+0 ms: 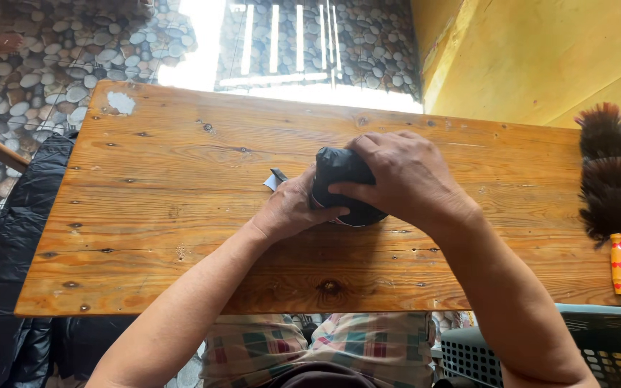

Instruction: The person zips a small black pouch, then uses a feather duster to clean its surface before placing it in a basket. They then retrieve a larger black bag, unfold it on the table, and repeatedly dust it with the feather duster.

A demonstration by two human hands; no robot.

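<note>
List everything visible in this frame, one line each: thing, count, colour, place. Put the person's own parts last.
wooden table: one, orange-brown, centre of view
black bundle: one, black, on the table's middle, under both hands
small tag: one, white and dark, on the table just left of the bundle
feather duster: one, dark brown feathers, red-yellow handle, table's right end
black jacket: one, black, left of the table
plastic crate: one, grey-green, lower right
pebble floor: grey-brown, beyond the table
yellow wall: upper right
left hand: one, against the bundle's left side
right hand: one, on top of the bundle
</note>
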